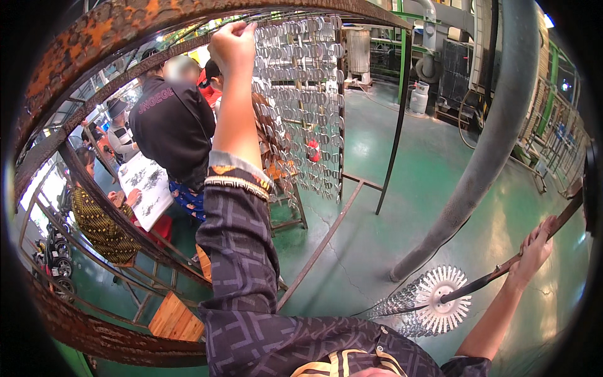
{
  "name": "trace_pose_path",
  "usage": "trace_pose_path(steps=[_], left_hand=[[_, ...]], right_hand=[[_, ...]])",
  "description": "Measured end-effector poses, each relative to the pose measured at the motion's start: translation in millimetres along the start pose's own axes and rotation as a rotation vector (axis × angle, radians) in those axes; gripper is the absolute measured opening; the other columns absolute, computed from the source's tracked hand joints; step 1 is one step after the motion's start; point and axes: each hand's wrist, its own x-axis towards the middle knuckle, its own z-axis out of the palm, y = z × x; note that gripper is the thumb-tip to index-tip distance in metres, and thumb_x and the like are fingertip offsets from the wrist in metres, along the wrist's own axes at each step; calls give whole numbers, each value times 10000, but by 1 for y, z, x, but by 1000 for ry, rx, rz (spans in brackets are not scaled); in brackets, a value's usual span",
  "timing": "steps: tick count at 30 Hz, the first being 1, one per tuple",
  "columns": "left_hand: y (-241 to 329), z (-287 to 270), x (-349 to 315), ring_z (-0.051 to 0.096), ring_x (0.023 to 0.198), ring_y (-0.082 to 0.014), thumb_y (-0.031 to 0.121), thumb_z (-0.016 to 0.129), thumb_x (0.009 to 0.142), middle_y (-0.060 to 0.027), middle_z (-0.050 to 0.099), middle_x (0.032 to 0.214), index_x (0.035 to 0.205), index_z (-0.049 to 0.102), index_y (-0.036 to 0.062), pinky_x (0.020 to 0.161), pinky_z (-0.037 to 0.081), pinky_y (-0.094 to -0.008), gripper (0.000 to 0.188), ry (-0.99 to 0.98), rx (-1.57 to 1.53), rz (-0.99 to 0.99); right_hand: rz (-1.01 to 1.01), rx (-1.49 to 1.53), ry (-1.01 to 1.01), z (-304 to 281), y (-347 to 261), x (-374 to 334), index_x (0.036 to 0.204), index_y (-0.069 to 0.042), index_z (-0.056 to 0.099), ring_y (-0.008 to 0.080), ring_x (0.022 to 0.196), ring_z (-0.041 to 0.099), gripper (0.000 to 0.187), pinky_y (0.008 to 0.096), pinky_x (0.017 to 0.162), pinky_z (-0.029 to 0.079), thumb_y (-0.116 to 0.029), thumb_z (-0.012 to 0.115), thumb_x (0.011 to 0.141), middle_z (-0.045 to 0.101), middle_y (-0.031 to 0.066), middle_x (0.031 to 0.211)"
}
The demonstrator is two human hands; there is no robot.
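Observation:
My left hand (233,47) reaches up to the top bar of a rusty metal rack (169,47). Its fingers are pinched together beside rows of small shiny metal pieces (298,81) hanging like a curtain; what they hold there is too small to make out. Low on the right, my right hand (532,251) is wrapped round a dark metal bar (483,279). Toward its inner end the bar meets a pale round disc (441,300) with many spokes round its edge. Strands of similar small metal pieces (399,308) trail from beside the disc.
A thick grey pipe (474,176) slants down to the green floor. At the left, several people sit or stand round a white table (146,188) with dark items on it. A wooden stool (176,319) is close by. A gas cylinder (419,98) stands at the back.

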Motion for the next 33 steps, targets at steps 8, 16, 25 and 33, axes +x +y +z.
trace_pose_path(steps=[8,16,25,33], left_hand=[[-2,18,19,651,753,-286,197,722,668,-124,669,737,725,712,101,746,498,-355,112,-75,92,-144],[-15,2,35,637,692,-115,134,753,683,-35,687,769,828,700,49,660,483,-247,176,-104,4,62],[34,-31,-41,590,660,-92,47,714,720,-75,663,785,894,655,-39,575,440,-185,203,-389,-654,-408],[70,-95,-157,482,567,-27,16,633,799,-28,616,787,961,611,-41,478,325,-137,173,-607,-785,-535]], right_hand=[[-28,-11,2,-7,7,5,673,-162,368,7,425,225,399,192,385,152,-465,548,860,258,-84,548],[-8,-8,2,-5,6,4,658,-170,348,13,429,221,405,202,389,157,-460,536,870,244,-83,545],[-51,-24,39,-7,7,6,668,-174,368,6,425,243,373,193,379,167,-431,546,872,275,-89,544],[-135,-20,-17,3,0,-6,675,-138,397,8,427,259,451,201,383,172,-527,578,813,298,-79,538]])
